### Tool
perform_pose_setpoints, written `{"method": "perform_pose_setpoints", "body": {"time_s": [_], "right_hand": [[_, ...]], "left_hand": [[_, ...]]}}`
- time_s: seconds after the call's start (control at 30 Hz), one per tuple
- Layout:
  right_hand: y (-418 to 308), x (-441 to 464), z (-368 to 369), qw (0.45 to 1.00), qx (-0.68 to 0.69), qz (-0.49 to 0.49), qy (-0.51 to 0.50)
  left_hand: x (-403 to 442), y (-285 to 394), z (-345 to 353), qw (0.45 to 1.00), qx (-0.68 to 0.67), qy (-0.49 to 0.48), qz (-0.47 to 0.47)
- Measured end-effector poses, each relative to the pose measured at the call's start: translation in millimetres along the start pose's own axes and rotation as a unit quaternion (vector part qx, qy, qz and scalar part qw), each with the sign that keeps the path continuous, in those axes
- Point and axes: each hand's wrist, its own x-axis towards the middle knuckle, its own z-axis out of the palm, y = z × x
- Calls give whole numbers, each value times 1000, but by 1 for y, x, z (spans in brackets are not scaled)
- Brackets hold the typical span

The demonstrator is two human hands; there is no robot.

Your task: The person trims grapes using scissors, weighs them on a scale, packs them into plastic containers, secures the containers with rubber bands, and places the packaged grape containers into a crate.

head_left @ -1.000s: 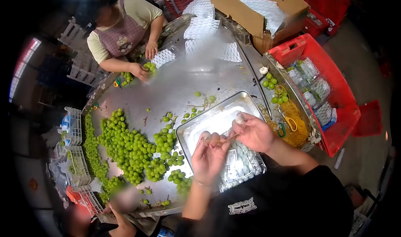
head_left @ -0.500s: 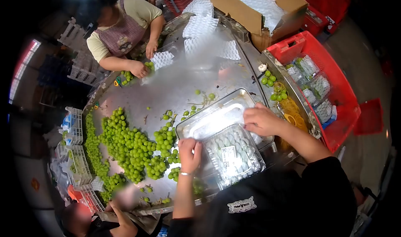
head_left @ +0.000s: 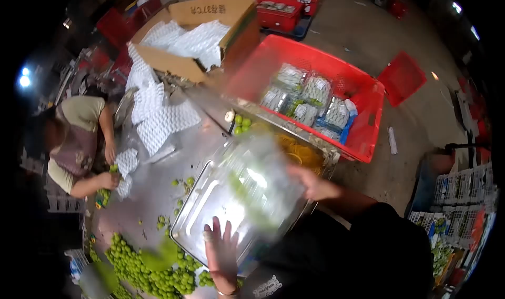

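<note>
My right hand (head_left: 313, 185) grips the right side of a clear plastic grape box (head_left: 260, 183), smeared by motion and raised over the metal tray (head_left: 195, 215). Pale foam netting and some green show through the plastic. Over the tray's near left part, my left hand (head_left: 222, 252) has its fingers spread and holds nothing. Loose green grapes (head_left: 152, 270) lie heaped on the metal table (head_left: 158, 193) left of the tray.
Beyond the tray stands a red crate (head_left: 363, 136) holding several packed grape boxes (head_left: 317, 88). A cardboard carton (head_left: 239, 41) of white foam netting is at the back. Across the table, another person (head_left: 79, 141) handles grapes. Yellow bands (head_left: 297, 154) lie along the table edge.
The grape box has been lifted off the tray and moved toward the red crate in my right hand. My left hand has let go and opened. The view has turned right.
</note>
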Motion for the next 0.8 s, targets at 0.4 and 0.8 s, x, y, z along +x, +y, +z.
{"method": "perform_pose_setpoints", "body": {"time_s": [0.4,0.8], "right_hand": [[-230,-17,-285,778,-596,-106,167],[-171,70,-283,399,-862,291,111]], "left_hand": [[41,-56,-61,977,119,170,-39],[133,-38,-101,904,417,87,7]]}}
